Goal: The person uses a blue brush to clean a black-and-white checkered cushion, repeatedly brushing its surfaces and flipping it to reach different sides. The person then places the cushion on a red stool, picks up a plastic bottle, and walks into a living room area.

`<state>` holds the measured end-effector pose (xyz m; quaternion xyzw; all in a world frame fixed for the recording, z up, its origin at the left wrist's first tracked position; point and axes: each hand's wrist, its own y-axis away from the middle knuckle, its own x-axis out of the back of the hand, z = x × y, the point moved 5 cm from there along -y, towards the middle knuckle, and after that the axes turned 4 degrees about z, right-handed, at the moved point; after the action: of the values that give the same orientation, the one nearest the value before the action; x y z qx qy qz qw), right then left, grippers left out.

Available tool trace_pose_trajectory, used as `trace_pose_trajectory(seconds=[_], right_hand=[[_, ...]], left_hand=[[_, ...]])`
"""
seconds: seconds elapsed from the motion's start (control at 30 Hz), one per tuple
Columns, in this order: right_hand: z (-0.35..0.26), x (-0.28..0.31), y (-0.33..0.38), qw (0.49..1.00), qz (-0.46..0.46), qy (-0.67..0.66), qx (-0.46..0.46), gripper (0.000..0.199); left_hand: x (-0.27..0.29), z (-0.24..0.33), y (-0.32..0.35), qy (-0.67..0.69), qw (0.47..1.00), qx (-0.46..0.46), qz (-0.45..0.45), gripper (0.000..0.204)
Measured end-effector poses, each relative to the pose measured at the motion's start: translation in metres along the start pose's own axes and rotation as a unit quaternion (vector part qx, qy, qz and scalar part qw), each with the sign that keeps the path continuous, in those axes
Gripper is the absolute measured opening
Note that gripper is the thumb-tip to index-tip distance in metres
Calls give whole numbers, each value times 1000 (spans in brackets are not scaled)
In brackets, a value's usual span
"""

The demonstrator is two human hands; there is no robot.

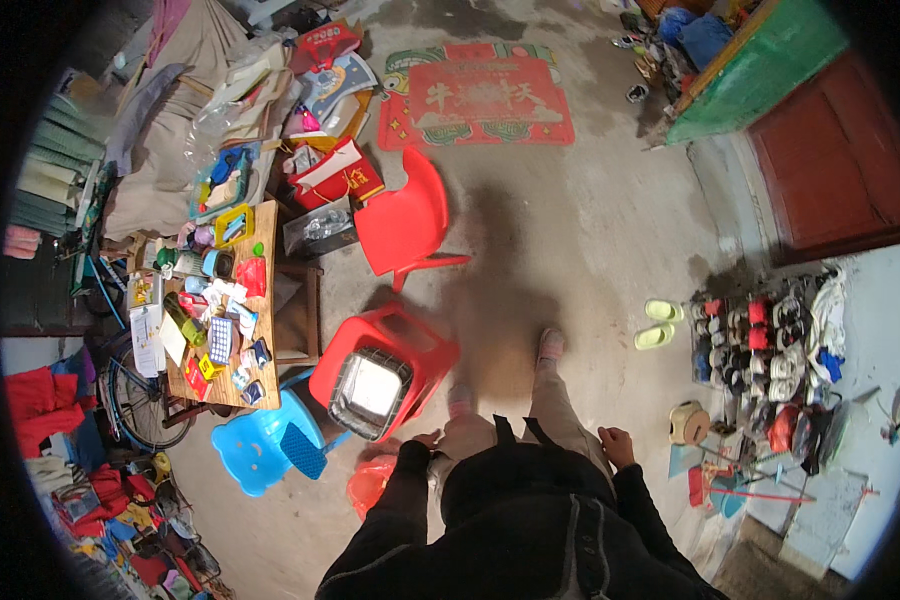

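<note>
Both hands, left (428, 439) and right (618, 444), are seen empty and loosely curled at the hips, the left nearest a metal tray (370, 392) resting on a red stool (385, 360), judged light, stiff, best gripped by its rims; its contents cannot be made out.

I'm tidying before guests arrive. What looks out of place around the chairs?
A red plastic chair lies tipped on its side on the floor. Another red chair holds a metal tray on its seat.
</note>
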<state>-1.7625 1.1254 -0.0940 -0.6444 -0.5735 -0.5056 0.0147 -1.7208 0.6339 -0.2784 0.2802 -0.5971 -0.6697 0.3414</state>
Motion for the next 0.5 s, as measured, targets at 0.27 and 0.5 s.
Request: trace_pose_trajectory(seconds=[0.27,0.5], right_hand=[[-14,78,-141,975,-99,-181,-86,29],[-8,122,-241,967,-127,-185,-119,29]], left_hand=[[-27,122,-56,-28,985,-131,107,56],[-1,204,-104,-52,959,-214,179,50]])
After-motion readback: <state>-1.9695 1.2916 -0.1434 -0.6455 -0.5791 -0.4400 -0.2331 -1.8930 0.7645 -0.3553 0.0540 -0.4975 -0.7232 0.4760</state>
